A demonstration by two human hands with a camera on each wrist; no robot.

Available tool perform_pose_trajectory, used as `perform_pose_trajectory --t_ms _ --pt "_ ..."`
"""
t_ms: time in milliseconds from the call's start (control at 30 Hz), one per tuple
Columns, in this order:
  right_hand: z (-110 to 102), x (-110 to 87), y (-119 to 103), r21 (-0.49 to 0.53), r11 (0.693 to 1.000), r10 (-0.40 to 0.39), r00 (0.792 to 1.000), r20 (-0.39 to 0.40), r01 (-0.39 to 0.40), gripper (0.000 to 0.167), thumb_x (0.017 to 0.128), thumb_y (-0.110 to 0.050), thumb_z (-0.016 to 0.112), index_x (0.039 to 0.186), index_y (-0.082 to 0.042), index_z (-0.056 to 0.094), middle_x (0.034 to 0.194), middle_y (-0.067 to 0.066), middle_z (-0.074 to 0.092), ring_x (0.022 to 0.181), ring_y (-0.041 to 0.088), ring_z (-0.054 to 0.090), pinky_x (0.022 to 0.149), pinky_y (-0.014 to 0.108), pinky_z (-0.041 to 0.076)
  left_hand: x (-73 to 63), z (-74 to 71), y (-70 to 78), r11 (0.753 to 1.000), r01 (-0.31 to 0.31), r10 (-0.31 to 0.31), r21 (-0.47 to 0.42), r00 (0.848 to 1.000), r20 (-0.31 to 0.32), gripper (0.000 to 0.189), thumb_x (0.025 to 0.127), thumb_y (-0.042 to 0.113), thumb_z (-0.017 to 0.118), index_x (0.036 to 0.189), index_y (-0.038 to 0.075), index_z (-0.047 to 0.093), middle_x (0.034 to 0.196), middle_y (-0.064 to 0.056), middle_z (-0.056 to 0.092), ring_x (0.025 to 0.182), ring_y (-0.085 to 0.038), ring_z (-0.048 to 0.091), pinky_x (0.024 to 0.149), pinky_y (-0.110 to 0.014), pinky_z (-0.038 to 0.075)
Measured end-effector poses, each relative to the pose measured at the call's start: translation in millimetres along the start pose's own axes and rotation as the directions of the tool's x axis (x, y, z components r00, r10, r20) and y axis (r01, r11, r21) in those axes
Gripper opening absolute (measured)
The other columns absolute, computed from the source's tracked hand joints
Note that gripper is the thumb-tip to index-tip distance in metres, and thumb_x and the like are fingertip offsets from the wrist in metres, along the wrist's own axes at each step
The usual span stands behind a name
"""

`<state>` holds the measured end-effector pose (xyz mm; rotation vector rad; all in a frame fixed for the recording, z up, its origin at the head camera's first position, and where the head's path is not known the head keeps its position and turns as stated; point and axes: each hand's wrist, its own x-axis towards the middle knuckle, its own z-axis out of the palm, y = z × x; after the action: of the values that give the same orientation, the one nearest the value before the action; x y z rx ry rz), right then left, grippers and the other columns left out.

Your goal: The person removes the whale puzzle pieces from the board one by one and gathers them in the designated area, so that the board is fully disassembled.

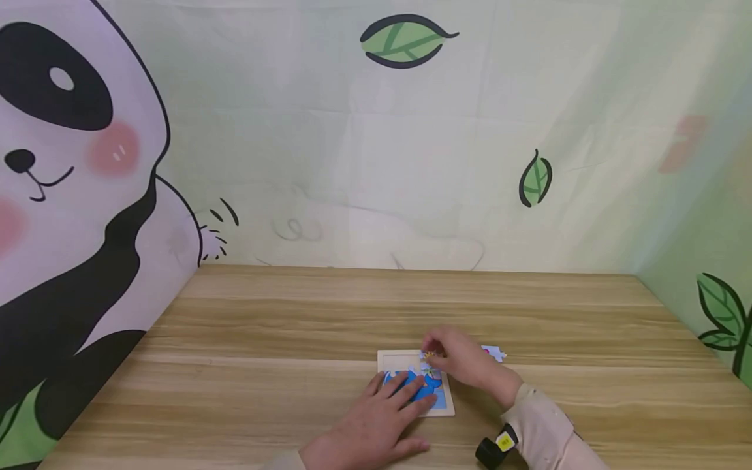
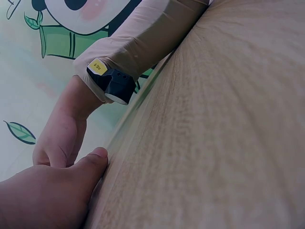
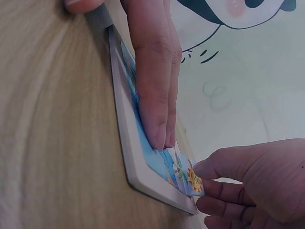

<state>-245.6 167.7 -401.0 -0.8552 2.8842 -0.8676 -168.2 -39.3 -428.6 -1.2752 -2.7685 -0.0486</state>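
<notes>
A jigsaw puzzle board (image 1: 449, 401) with a pale frame and a blue picture lies flat on the table. My left hand (image 1: 378, 421) rests on it, fingers spread and straight across the blue pieces. At the board's far right corner my right hand (image 1: 461, 360) pinches a jigsaw piece (image 3: 195, 182) printed with a smiling sun, between thumb and fingers. In the right wrist view this piece stands tilted at the inner edge of the frame. The upper left of the board shows bare backing. In the left wrist view the fingertips of both hands are hidden.
Beyond the right wrist lies a loose pale jigsaw piece (image 1: 495, 353), partly covered by the hand. A black wrist camera (image 1: 496, 447) with a yellow label sits on the right sleeve. A printed cloth wall (image 1: 352, 163) with a panda and leaves borders the wooden table (image 1: 264, 320).
</notes>
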Motion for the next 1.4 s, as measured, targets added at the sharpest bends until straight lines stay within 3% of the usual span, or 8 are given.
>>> perform_pose_trajectory --t_ms 667,1000,1267,1400 --pt "-10.3 0.4 -2.2 0.110 0.994 -0.017 1.000 0.002 0.017 0.007 0.090 -0.002 0.061 0.091 -0.008 0.067 0.085 -0.001 0.065 0.079 0.007 0.056 0.071 0.020 0.049 1.5 2.5 -1.2 1.000 0.002 -0.002 0.014 1.000 -0.007 0.064 0.097 0.064 0.025 0.150 0.029 0.033 0.156 -0.002 0.035 0.143 -0.027 0.035 0.108 -0.056 0.036" --pt "-15.5 -1.6 -1.3 0.162 0.987 -0.027 0.999 0.025 0.023 0.007 0.091 -0.004 0.062 0.090 -0.008 0.068 0.084 0.000 0.066 0.075 0.006 0.054 0.068 0.019 0.048 2.5 0.6 -0.1 1.000 0.006 -0.007 0.003 1.000 0.028 0.063 0.097 0.064 0.026 0.150 0.029 0.033 0.156 -0.001 0.034 0.144 -0.026 0.033 0.109 -0.055 0.035" --pt "-24.4 -1.2 0.9 0.200 0.976 -0.089 0.996 0.005 0.086 0.007 0.089 0.000 0.061 0.091 -0.001 0.067 0.083 0.006 0.067 0.073 0.003 0.053 0.066 0.019 0.049 2.9 2.7 0.1 1.000 0.009 -0.009 -0.007 1.000 0.007 0.063 0.097 0.063 0.027 0.149 0.029 0.034 0.156 -0.001 0.035 0.143 -0.027 0.034 0.109 -0.056 0.035" --pt "-30.8 -2.1 0.4 0.192 0.979 -0.072 0.997 0.008 0.069 0.007 0.089 -0.001 0.062 0.092 -0.002 0.068 0.085 0.006 0.068 0.073 0.004 0.054 0.065 0.019 0.050 2.5 3.3 -0.3 1.000 0.009 -0.009 0.003 1.000 -0.010 0.062 0.097 0.063 0.029 0.149 0.029 0.035 0.155 -0.001 0.037 0.142 -0.027 0.036 0.108 -0.055 0.037"
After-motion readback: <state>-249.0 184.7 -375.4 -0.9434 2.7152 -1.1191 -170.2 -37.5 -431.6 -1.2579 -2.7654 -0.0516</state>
